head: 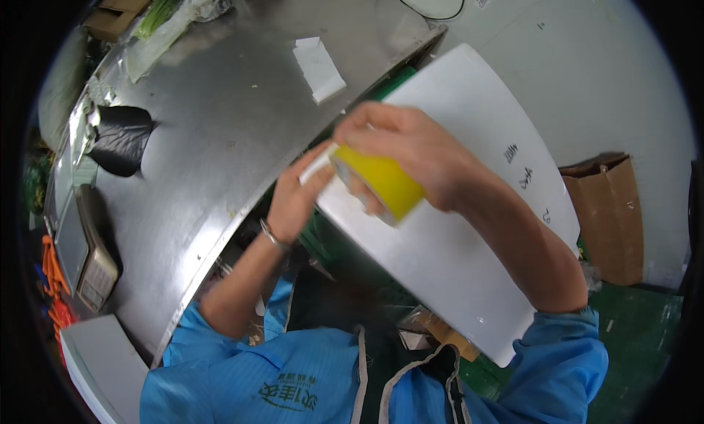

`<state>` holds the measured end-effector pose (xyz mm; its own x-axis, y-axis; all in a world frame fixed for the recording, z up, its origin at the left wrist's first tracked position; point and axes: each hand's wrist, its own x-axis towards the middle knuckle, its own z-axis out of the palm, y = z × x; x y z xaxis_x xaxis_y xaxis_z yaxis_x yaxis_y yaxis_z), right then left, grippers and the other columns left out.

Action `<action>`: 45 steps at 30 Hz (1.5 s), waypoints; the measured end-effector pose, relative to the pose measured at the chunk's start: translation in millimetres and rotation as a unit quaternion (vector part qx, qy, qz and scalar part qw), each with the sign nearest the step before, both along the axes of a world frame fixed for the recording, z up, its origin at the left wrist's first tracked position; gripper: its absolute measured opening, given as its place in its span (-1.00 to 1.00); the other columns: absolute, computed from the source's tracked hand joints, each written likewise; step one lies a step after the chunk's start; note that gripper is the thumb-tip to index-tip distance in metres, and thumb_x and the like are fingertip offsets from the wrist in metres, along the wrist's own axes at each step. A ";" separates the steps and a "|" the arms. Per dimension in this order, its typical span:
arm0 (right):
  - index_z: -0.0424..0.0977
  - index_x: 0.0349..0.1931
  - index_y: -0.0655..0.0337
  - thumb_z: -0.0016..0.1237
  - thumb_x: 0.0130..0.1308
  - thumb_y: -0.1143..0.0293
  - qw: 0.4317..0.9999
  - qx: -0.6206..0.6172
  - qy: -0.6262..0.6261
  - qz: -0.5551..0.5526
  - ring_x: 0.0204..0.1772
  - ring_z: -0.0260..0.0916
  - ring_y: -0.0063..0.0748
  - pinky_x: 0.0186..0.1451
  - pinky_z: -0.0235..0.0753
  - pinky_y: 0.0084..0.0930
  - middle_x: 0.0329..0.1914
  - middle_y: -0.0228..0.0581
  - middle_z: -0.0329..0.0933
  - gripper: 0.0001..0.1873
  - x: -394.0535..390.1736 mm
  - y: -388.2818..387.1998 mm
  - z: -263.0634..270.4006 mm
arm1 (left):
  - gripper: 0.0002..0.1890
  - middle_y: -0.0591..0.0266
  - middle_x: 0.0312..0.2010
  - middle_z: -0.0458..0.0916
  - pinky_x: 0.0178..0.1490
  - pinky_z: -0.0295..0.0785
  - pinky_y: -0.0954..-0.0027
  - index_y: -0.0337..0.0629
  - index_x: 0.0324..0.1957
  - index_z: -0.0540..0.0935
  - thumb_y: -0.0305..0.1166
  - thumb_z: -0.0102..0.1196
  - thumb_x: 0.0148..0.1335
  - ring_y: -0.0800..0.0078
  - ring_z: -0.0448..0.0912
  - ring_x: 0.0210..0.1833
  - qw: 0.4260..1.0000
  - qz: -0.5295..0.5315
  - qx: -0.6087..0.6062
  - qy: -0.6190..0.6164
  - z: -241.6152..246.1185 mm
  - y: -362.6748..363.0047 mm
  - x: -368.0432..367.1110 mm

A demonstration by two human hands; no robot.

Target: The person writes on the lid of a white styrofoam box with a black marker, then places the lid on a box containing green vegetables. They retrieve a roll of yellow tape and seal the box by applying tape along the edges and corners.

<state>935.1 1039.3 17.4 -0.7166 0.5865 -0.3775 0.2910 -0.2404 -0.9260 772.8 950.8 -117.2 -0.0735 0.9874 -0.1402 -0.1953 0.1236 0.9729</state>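
Observation:
A roll of yellow adhesive tape (404, 190) is in my right hand (407, 149), with some fingers passing through its core; the roll is blurred. My left hand (297, 190), with a bracelet at the wrist, lies at the near left corner of a white foam box or lid (418, 253), its fingers close to the tape roll. Whether it grips anything is hard to tell. Handwritten marks show on the white surface. A folded white paper or card piece (320, 69) rests on the metal table beyond my hands.
The stainless steel table (220, 110) fills the left. On it are a black plastic bag (122, 140), a weighing scale (96, 259) and bagged green vegetables (165, 17). An open brown carton (610, 220) stands at right; a white box (110, 363) is at lower left.

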 end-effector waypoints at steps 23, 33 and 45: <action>0.32 -0.20 0.27 -0.07 0.23 0.52 0.965 -0.117 -0.171 -0.159 -0.58 0.44 -0.43 -0.52 0.41 -0.56 -0.56 -0.20 0.45 -0.84 343.6 -210.8 49.0 | -0.59 0.11 -0.05 0.61 0.11 0.35 0.49 -0.38 0.04 0.59 -0.27 0.06 0.25 0.44 0.52 0.00 0.979 0.150 0.016 0.136 -7.2 13.4 21.1; 0.52 -0.17 0.29 0.07 0.14 0.20 0.938 0.037 -0.329 -0.099 -0.20 0.48 -0.48 -0.10 0.46 -0.50 -0.29 -0.25 0.58 -0.64 480.5 -277.0 2.2 | -0.61 0.23 -0.14 0.62 -0.13 0.47 0.43 -0.19 0.01 0.62 -0.20 0.12 0.21 0.44 0.58 -0.16 0.968 0.206 -0.063 0.127 -22.0 37.8 -3.4; 0.50 0.03 0.31 0.11 0.23 0.18 0.994 0.077 -0.050 -0.055 -0.22 0.49 -0.44 -0.14 0.45 -0.48 -0.14 -0.14 0.60 -0.54 478.9 -274.0 -115.2 | -0.23 0.16 0.43 0.06 0.38 -0.06 -0.15 0.00 0.41 0.07 -0.17 0.06 0.19 0.22 0.05 0.44 0.931 0.295 0.052 0.210 6.7 -45.0 60.4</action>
